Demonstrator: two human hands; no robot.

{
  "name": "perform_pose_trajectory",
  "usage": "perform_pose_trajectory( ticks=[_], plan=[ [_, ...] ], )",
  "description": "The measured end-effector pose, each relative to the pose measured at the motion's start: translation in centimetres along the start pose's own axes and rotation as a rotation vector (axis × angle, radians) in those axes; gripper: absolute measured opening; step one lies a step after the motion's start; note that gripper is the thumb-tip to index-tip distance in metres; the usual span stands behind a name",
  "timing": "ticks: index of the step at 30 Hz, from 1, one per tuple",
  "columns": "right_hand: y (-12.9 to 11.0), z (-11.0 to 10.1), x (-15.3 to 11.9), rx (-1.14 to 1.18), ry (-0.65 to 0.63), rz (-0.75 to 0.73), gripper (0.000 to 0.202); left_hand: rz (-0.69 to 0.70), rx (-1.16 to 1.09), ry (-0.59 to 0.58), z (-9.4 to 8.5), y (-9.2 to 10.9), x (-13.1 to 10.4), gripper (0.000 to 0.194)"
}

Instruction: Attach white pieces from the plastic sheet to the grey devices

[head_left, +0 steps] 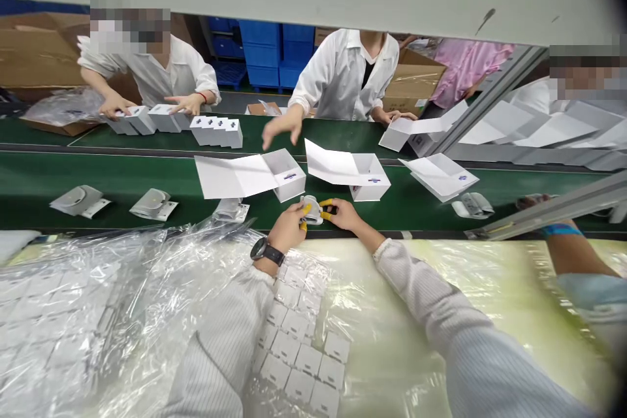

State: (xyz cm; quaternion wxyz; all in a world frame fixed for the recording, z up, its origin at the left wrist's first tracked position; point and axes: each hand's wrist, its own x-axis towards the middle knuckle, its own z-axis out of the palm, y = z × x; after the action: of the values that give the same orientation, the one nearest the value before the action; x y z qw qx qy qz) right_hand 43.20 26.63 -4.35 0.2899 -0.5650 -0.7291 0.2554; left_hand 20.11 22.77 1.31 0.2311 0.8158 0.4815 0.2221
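Note:
Over the near edge of the green conveyor belt (29,176), a small light-grey pouch (311,212) sits between both my hands. My left hand (287,232), with yellow finger cots and a black wrist watch, is closed on its left side. From the right, my right hand (343,214), also with yellow finger cots, pinches its other side; the exact fingertip contact is hard to see. Just beyond stand open white boxes, one at the left (290,177) and one at the right (371,181), lids spread leftward. A similar pouch (230,210) lies left of my left hand.
More pouches (153,204) lie along the belt. Small white pieces (296,356) sit in rows under my arms, near clear plastic film (161,287). A co-worker's hand (284,127) reaches over the far side. A metal post (553,209) slants across the right.

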Motion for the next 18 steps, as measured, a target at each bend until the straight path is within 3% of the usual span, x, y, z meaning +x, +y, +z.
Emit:
perform_pose_trajectory(
  ticks=[4,6,8,10,11,14,16,18],
  plan=[
    [0.4,-1.0,0.9,0.077,-0.010,0.120,0.063,0.042,-0.050,-0.034,0.1,0.4,0.4,0.057],
    [-0.2,-1.9,-0.2,0.118,0.107,0.173,0.055,0.078,-0.085,-0.025,-0.5,0.9,-0.4,0.056],
    [-1.8,-2.7,-3.4,0.129,0.308,0.210,0.035,0.128,-0.136,-0.004,-1.6,1.6,-2.5,0.052],
    [-4.3,-3.3,-8.4,0.145,0.374,0.148,0.023,0.182,-0.214,-0.052,-2.8,2.7,-5.5,0.039],
    [-5.7,-3.3,-11.2,0.180,0.276,0.072,0.022,0.208,-0.258,-0.124,-3.2,3.3,-7.3,0.031],
    [-9.9,-2.4,-19.0,0.257,-0.221,-0.129,0.014,0.283,-0.310,-0.367,-3.6,5.0,-12.0,0.018],
    [-11.5,-1.4,-22.2,0.192,-0.361,-0.166,0.010,0.330,-0.264,-0.452,-3.0,5.8,-14.1,0.016],
    [-12.2,-0.6,-23.4,0.068,-0.404,-0.160,0.010,0.360,-0.177,-0.480,-2.0,6.2,-15.2,0.017]
  ],
)
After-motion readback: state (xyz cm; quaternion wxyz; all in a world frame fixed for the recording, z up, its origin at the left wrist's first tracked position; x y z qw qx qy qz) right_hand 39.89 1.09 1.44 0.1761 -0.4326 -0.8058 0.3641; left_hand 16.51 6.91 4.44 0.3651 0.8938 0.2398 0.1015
